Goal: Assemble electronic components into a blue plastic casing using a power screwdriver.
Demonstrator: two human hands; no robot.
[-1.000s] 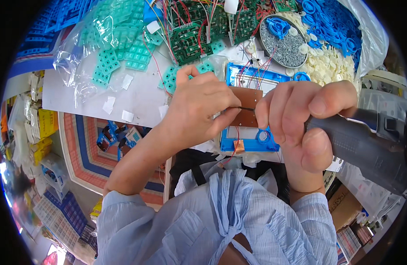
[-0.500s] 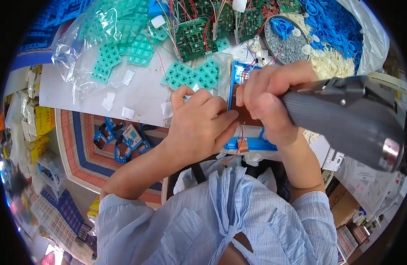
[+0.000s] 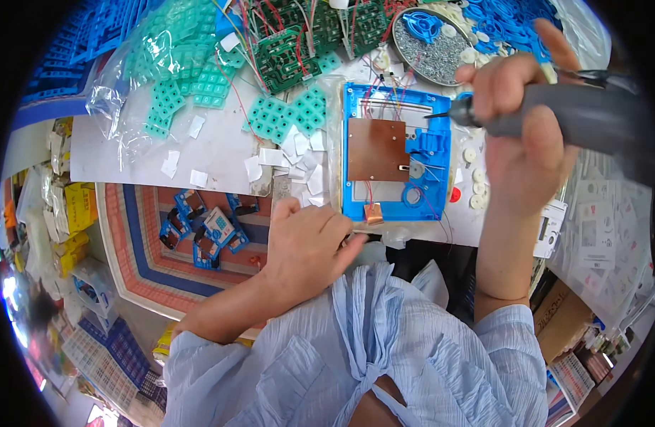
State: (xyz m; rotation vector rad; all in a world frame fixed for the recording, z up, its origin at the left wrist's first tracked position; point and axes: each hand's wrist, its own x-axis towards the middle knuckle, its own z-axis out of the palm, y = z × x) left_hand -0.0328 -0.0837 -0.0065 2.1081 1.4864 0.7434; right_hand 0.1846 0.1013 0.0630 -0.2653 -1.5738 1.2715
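The open blue casing [image 3: 434,192] lies at the near edge of the white table [image 3: 121,153], a flat brown board [image 3: 376,149] covering its left middle. The right hand [image 3: 532,146] wraps its fingers around a grey screwdriver [image 3: 583,117]; the nearer left hand [image 3: 306,243] curls, its pinch impossible to tell.

Pale blue blouse [image 3: 270,398], super crinkly, kinda ruffly up front. Ties knotted [image 3: 371,371] mid-chest, little gap underneath. Loose sleeves [image 3: 514,345], left hand [image 3: 306,238] and right hand [image 3: 523,167] bare.
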